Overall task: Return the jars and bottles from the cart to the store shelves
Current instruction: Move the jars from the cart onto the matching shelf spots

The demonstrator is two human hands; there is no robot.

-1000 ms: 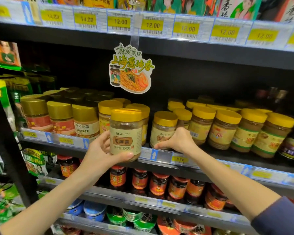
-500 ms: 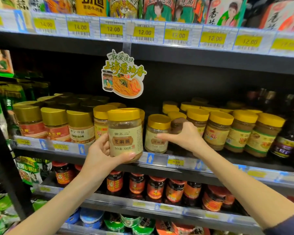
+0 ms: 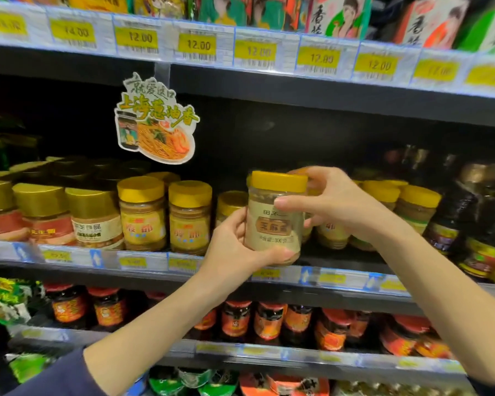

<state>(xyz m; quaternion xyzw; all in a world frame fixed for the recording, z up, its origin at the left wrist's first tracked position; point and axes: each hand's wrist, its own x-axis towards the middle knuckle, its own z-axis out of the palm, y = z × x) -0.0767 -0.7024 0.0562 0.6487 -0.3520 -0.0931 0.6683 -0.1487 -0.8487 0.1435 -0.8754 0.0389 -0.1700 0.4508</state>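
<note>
Jar (image 3: pixel 275 224) upright before shelf (image 3: pixel 143 262); left grip (image 3: pixel 235 247) clasps it from 8 o'clock, right grip (image 3: pixel 335 201) from 2 o'clock.

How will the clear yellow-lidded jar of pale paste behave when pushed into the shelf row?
The clear yellow-lidded jar looks filled nearly to its lid, so probably heavy for its size; left hand and right hand both grip it. Its straight walls look rigid, unlikely to squash. Taller than wide, it may tip if pushed near the lid.
</note>
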